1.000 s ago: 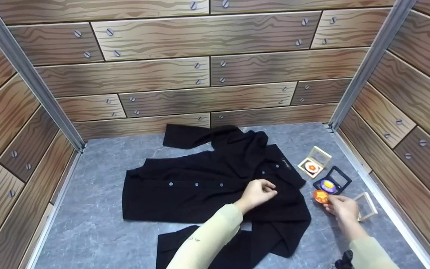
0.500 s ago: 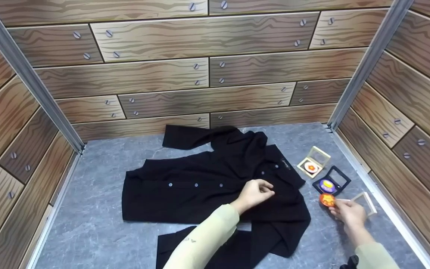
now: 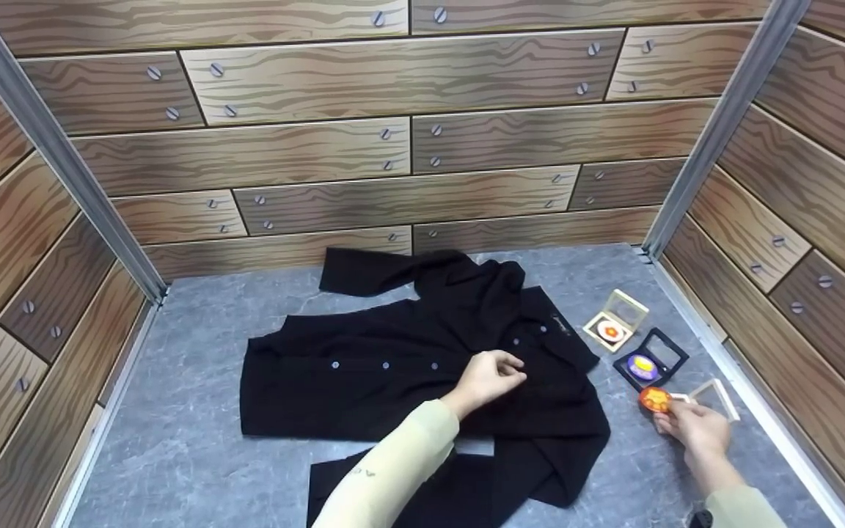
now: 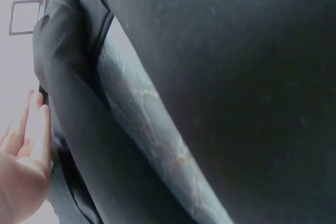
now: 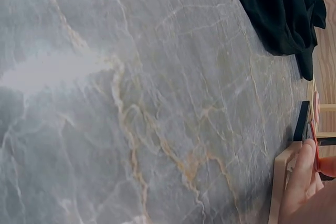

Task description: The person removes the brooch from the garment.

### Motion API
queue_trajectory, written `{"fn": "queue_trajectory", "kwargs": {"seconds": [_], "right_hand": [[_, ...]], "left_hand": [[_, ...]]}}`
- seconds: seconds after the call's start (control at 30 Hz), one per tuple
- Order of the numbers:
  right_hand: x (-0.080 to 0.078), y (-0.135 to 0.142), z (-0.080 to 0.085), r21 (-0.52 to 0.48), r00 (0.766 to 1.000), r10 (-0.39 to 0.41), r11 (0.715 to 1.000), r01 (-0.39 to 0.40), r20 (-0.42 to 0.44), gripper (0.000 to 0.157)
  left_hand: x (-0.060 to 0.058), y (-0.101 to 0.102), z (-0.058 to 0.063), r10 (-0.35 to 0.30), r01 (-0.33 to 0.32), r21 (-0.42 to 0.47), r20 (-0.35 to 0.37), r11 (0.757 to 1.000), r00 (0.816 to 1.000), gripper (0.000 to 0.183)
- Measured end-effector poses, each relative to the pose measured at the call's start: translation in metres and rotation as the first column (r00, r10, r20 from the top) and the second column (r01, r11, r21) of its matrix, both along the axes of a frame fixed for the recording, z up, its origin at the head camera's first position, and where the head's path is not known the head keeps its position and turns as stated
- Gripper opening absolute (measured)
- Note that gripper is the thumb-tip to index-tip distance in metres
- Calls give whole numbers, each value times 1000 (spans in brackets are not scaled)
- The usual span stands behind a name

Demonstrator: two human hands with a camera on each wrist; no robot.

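My right hand point(image 3: 705, 433) pinches a round orange badge point(image 3: 655, 400) with a yellow star-like pattern. It holds the badge over the near edge of an open cream-framed box point(image 3: 723, 402), which the hand partly covers. In the right wrist view the badge point(image 5: 315, 145) shows nearly edge-on between thumb and fingers, beside the box's pale rim point(image 5: 281, 182). My left hand point(image 3: 487, 379) hovers over or rests on a black button-up shirt point(image 3: 393, 396), fingers loosely bent, holding nothing. Whether it touches the cloth I cannot tell. In the left wrist view the left hand point(image 4: 26, 166) appears beside black fabric point(image 4: 84, 93).
Behind the right hand stands an open black box point(image 3: 668, 356) with a purple-and-yellow badge point(image 3: 642, 367). Farther back is an open gold-framed box point(image 3: 631, 312) holding a white-and-red badge point(image 3: 610, 331). Wood-patterned walls point(image 3: 320, 147) enclose the grey marbled surface point(image 3: 173, 469).
My right hand has moved right and slightly nearer with the orange badge, from beside the black box to the cream-framed box. The left hand has drifted slightly left.
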State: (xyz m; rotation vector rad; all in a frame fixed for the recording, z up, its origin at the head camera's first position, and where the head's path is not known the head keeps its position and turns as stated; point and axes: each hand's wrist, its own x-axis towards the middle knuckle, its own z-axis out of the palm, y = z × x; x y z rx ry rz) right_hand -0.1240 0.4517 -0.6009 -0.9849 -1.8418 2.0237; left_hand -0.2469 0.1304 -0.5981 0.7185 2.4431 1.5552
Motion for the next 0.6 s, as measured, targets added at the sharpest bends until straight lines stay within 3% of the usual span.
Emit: {"fn": "queue_trajectory", "kwargs": {"seconds": [0.3,0.6], "right_hand": [[7,7,-7,23,996,-83,996,82,27,16],[11,11,-10,88,985,-148,986,140,87,15]], "left_hand": [[0,-11,-4,24,-24,3,19,1000,1000,22],[-8,-15,-1,49,-50,29,39,998,998,21]]}}
